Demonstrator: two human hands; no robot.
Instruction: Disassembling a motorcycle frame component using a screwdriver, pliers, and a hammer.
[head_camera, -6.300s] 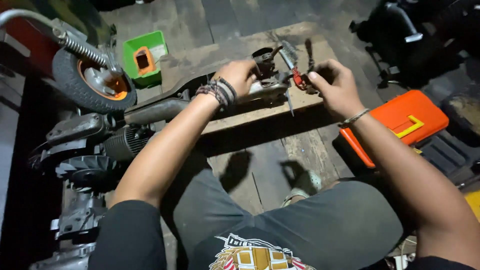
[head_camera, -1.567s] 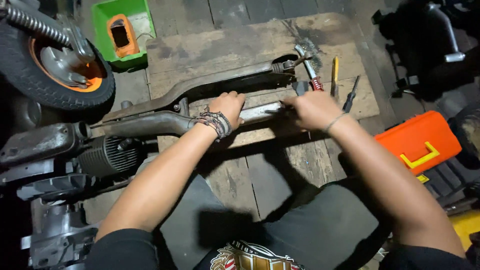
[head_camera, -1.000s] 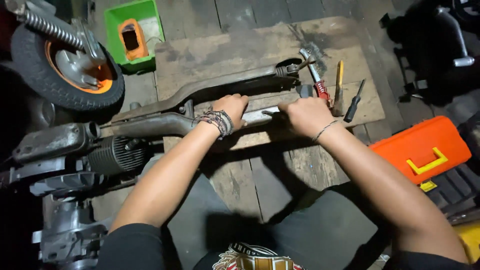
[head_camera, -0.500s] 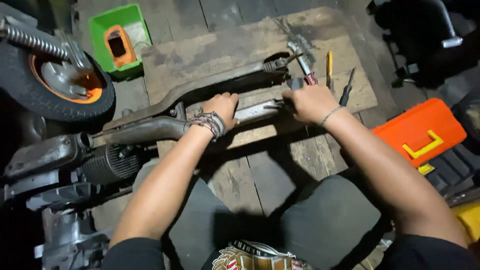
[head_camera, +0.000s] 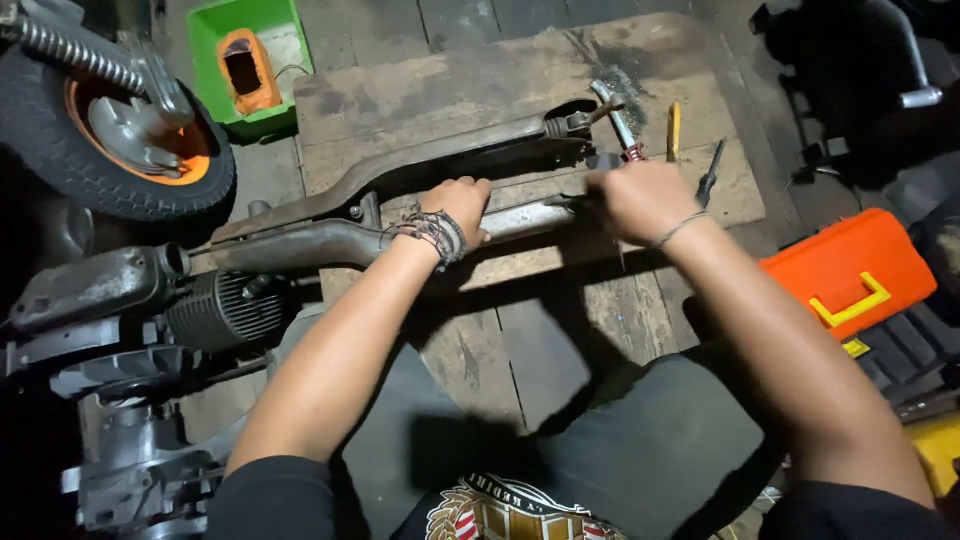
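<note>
A long rusty metal pipe (head_camera: 300, 245) with a silvery right end lies across a worn wooden board (head_camera: 450, 90). My left hand (head_camera: 455, 205), beaded bands on its wrist, grips the pipe near its middle. My right hand (head_camera: 640, 200) is closed around the pipe's right end, and whatever else it holds is hidden. Just behind the pipe lies a second long dark metal bar (head_camera: 440, 160). Beyond my right hand rest a red-handled tool (head_camera: 622, 130), a yellow-handled screwdriver (head_camera: 674, 128) and a black screwdriver (head_camera: 712, 170).
A small tyre with an orange rim (head_camera: 120, 150) and a spring stands at the far left. A green box (head_camera: 250, 60) sits behind the board. A finned engine (head_camera: 220, 305) lies at my left and an orange toolbox (head_camera: 850, 275) at my right. My knees are below.
About six seconds ago both hands held a small part and red pliers farther up the board. They have since come down onto the pipe and stayed there over the last second.
</note>
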